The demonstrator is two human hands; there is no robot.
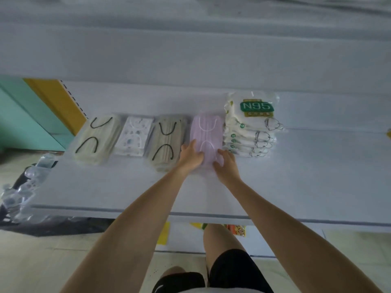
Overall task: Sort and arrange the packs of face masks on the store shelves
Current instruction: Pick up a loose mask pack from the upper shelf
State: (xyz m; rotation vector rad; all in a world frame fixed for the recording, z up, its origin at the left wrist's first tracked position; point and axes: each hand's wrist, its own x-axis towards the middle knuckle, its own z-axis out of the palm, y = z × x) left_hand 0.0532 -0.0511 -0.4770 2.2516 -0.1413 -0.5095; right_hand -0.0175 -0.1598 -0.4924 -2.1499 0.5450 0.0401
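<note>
A row of mask packs lies on the white shelf (296,182). From the left: a cream pack with black ear loops (96,139), a white patterned pack (135,136), a beige pack with black loops (166,142), a pink pack (207,134), and a stack of white N95 packs (250,123). My left hand (191,156) holds the pink pack's near left corner, thumb on top. My right hand (226,163) holds its near right corner. The near end of the pink pack is hidden by my fingers.
A black bag with clear-wrapped packs (23,187) sits on the floor at the left. A yellow upright (57,102) and teal wall bound the shelf's left end. Bare shelf surface stretches right of the N95 stack. A lower shelf holds colourful items (236,229).
</note>
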